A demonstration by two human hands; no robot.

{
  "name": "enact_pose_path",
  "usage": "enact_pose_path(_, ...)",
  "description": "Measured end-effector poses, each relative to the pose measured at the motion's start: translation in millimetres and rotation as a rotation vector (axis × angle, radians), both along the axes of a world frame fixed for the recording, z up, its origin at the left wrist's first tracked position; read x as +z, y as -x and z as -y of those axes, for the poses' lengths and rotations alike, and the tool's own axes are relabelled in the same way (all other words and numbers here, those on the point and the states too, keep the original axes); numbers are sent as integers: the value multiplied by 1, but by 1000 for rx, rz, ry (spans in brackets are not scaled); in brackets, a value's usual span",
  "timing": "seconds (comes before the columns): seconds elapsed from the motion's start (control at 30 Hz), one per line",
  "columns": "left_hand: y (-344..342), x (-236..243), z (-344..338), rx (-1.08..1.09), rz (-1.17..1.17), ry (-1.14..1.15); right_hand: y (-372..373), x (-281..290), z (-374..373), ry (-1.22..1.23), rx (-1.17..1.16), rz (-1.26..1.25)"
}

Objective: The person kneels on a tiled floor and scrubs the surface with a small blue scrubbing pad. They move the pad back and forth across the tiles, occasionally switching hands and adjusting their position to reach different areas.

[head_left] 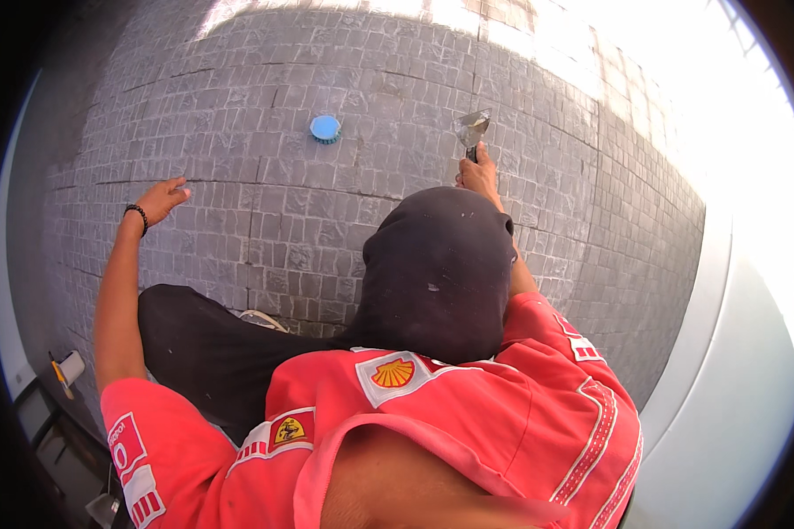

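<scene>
In my right hand is a scraper with a wide metal blade and a dark handle; the fingers are wrapped round the handle and the blade points away from me. My left hand hangs out to the left over the paving, a dark bead bracelet at its wrist, the fingers apart and nothing in them. A blue scrubbing brush lies on the paving between the two hands, bristles down and farther off than the left hand. Neither hand touches it.
Grey stone-patterned paving spreads ahead. My raised knee in dark trousers stands close below the right hand. A pale wall runs along the right. At the lower left are a yellow-handled tool and dark containers.
</scene>
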State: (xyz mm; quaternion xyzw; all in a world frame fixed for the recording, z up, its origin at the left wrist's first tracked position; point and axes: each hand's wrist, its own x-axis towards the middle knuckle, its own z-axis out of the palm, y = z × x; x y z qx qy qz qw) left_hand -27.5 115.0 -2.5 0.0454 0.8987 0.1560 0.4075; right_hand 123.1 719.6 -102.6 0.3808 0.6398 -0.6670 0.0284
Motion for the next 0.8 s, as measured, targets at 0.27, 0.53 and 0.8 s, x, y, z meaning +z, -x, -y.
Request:
enact_pose_path(0.27,-4,5,0,41,39,47,-5,-30,8,-82,-125,-54)
enact_pose_path(0.53,-4,6,4,72,45,80,22,-38,-8,40,-113,-268)
enact_pose_path(0.8,-1,5,-7,25,67,135,49,-43,-16,116,-171,-367)
